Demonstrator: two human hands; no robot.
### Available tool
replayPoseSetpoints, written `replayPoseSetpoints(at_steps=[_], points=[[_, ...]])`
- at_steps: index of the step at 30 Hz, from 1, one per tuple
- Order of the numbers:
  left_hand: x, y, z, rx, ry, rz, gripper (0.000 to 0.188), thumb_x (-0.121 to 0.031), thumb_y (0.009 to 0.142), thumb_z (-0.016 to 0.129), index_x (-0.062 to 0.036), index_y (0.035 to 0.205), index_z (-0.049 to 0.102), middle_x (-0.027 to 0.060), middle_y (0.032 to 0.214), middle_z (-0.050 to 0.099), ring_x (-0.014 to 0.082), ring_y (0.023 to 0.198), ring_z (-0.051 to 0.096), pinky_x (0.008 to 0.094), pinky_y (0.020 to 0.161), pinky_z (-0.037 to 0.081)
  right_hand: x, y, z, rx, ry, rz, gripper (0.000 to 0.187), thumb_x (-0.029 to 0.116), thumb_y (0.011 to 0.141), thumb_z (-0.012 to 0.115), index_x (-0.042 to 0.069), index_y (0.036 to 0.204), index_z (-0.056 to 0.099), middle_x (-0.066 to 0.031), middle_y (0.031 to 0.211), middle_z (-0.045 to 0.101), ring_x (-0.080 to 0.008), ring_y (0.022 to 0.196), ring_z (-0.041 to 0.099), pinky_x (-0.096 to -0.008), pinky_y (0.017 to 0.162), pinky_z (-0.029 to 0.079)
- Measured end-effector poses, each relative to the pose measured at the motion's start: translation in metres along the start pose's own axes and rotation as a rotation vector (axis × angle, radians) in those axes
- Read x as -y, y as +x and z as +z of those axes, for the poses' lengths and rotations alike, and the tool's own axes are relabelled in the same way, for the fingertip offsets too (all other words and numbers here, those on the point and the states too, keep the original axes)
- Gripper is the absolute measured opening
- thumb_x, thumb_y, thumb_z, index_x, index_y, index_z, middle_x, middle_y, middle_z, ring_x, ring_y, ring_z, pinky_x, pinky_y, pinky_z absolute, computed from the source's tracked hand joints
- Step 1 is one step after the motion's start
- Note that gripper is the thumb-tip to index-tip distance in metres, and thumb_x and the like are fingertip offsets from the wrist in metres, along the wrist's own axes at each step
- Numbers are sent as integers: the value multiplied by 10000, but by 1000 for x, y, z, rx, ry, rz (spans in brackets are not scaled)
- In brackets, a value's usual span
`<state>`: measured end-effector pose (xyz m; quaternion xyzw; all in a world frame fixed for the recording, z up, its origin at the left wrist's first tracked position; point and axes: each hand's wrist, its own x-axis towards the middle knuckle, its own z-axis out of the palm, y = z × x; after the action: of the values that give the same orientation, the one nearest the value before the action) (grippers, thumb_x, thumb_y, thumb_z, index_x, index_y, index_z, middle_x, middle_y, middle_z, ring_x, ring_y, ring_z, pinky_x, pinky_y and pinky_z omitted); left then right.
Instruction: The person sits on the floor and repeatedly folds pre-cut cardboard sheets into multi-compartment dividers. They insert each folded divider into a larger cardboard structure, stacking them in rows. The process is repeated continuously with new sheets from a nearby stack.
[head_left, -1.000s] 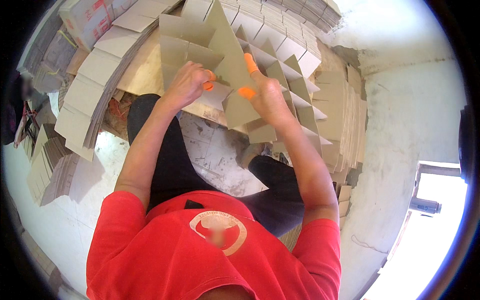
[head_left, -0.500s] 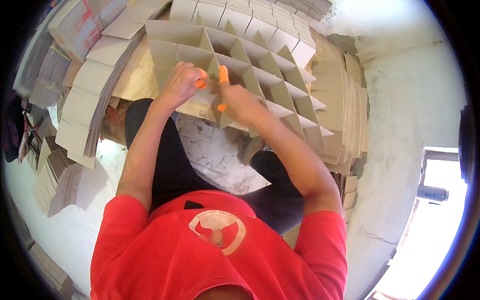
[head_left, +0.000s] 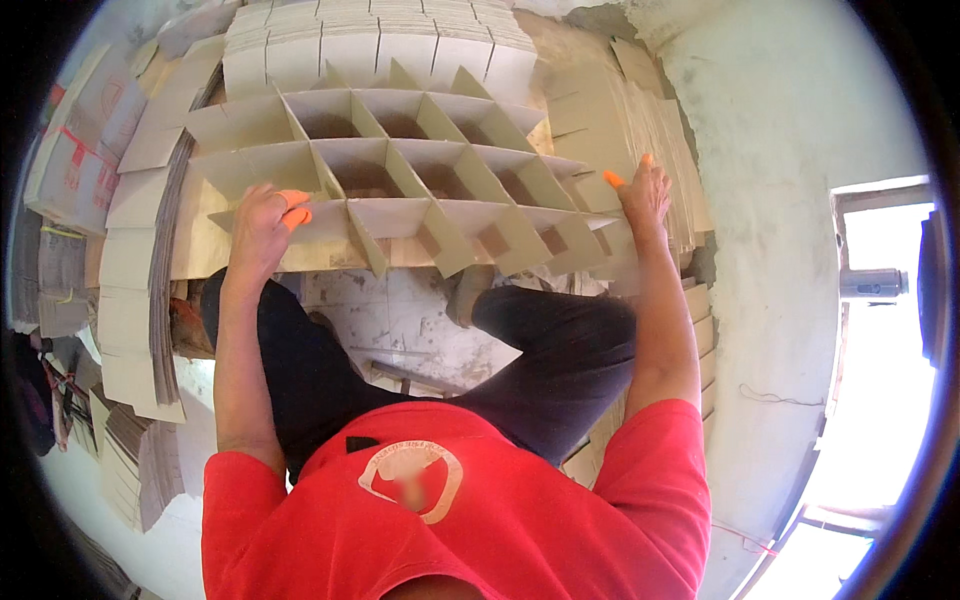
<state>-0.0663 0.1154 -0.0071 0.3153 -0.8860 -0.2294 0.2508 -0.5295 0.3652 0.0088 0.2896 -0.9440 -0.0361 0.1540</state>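
Note:
A cardboard divider of interlocked strips stands as a grid of several cells on the wooden bench in front of me. My left hand, orange covers on its thumb and a finger, is closed on the divider's near-left strip. At the opposite end, my right hand has its orange-covered thumb and finger spread apart. It is beside the ends of the strips and in front of stacked cardboard; whether it touches either one cannot be made out.
Slotted cardboard strips stand in a block behind the divider. More cardboard stacks lie at right and left. A printed carton is at far left. The bench edge is before my knees, with a wall to the right.
My hands have moved apart from the divider's near-left corner, the right one to its far right end. The divider has turned and now lies more squarely across the bench.

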Motion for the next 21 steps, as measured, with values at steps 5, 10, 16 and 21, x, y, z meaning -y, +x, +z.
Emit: replayPoseSetpoints(at_steps=[5,10,16,21], points=[[2,1,-1,0,28,28,166,-66,722,710,-22,882,698,124,792,642,291,784,559,371,738,448,-23,0,30,7,-26,-108,570,333,780,723,36,1202,480,-181,1081,573,-356,1030,542,-484,796,473],[3,2,-1,-10,27,51,169,-55,711,718,-15,874,695,128,783,639,284,766,564,361,699,451,-42,19,41,-65,230,-26,463,249,771,708,37,1114,482,-236,889,626,-421,844,604,-488,712,464],[4,3,2,-19,44,60,258,-68,690,742,-31,940,688,133,809,633,289,774,570,377,682,450,-33,15,6,-292,418,247,305,91,864,570,77,1152,472,-256,912,642,-436,848,619,-505,684,470],[9,-5,-7,-87,28,92,382,-164,666,786,-54,1015,675,115,841,642,291,792,577,379,707,457,45,-19,-95,-405,780,-109,471,106,893,567,98,1337,407,-221,967,661,-318,748,662,-386,575,495]])
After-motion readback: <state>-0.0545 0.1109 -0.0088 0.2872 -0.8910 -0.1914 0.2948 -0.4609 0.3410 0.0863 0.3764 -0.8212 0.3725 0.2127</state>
